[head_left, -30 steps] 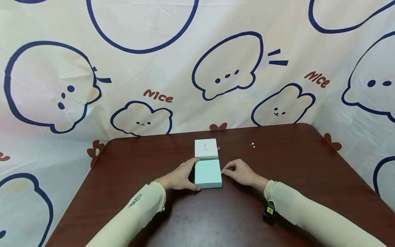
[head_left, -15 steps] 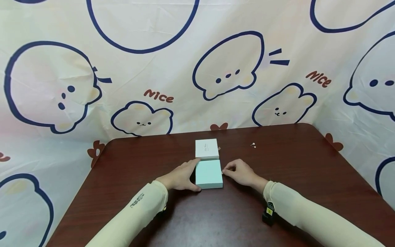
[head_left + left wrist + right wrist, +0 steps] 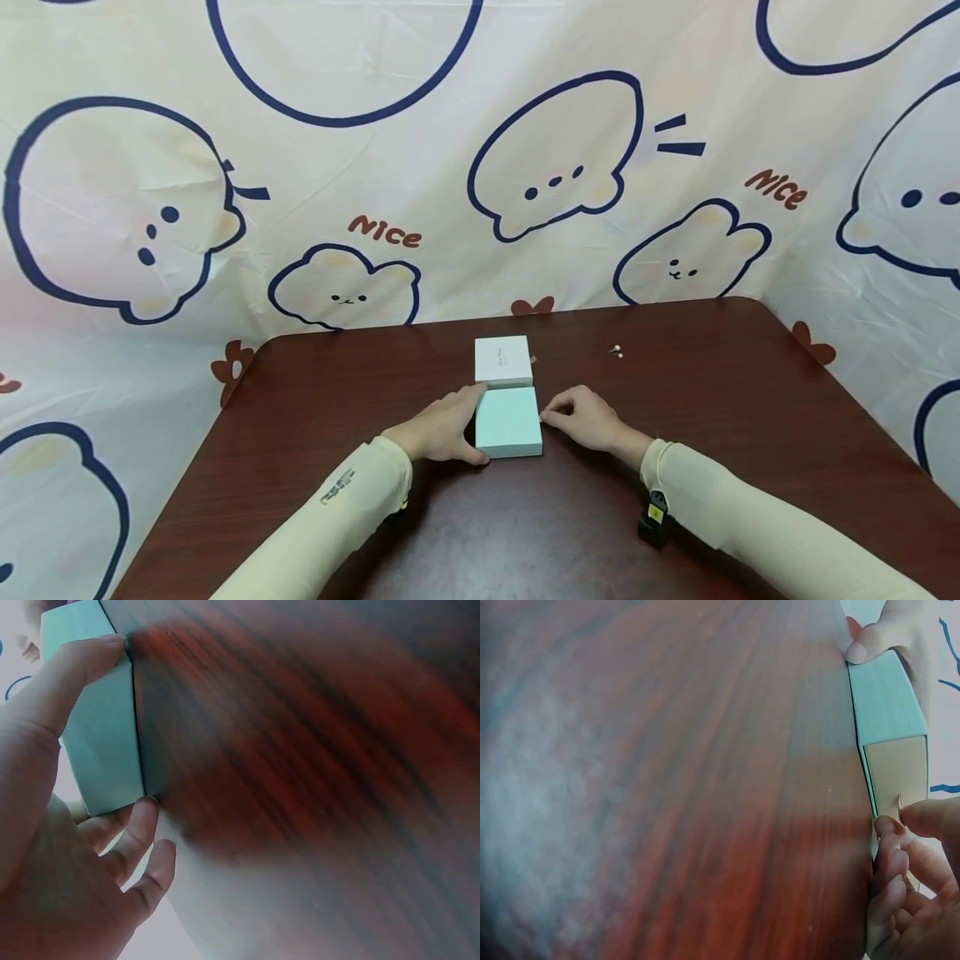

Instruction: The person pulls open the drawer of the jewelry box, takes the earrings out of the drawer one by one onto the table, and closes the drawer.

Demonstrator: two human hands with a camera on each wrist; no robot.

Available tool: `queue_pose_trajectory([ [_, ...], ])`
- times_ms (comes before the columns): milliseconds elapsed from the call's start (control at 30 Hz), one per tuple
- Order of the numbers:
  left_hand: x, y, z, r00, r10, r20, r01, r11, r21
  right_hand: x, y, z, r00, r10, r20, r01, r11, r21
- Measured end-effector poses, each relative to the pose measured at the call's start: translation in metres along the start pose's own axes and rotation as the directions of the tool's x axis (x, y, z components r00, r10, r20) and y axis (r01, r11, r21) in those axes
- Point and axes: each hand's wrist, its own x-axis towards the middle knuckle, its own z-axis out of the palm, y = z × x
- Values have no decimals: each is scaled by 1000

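Note:
A mint-green drawer-style box [image 3: 508, 422] lies flat on the dark wooden table. My left hand [image 3: 444, 425] grips its left side, thumb at the near corner and fingers at the far one. In the left wrist view, the thumb [image 3: 82, 664] lies across the box's near face. On the right, my right hand [image 3: 585, 417] pinches a small tab [image 3: 900, 801] on the box's cream end face [image 3: 892, 769]. That end face sits within the green sleeve, as the right wrist view shows.
Directly behind the green box lies a white box [image 3: 502, 360] with small print and a little tab on its right side. Two tiny white-headed pieces [image 3: 617, 351] lie farther back on the right. A printed cloth [image 3: 450, 183] hangs behind the table [image 3: 360, 367].

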Motion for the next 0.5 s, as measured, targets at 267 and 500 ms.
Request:
queue_pose_trajectory([
  [267, 0, -1, 0, 1000, -11, 9, 11, 1000, 10, -1, 0, 0, 1000, 0, -2, 0, 1000, -24],
  [500, 0, -1, 0, 1000, -10, 16, 10, 1000, 6, -1, -2, 0, 1000, -17, 2, 17, 1000, -21],
])
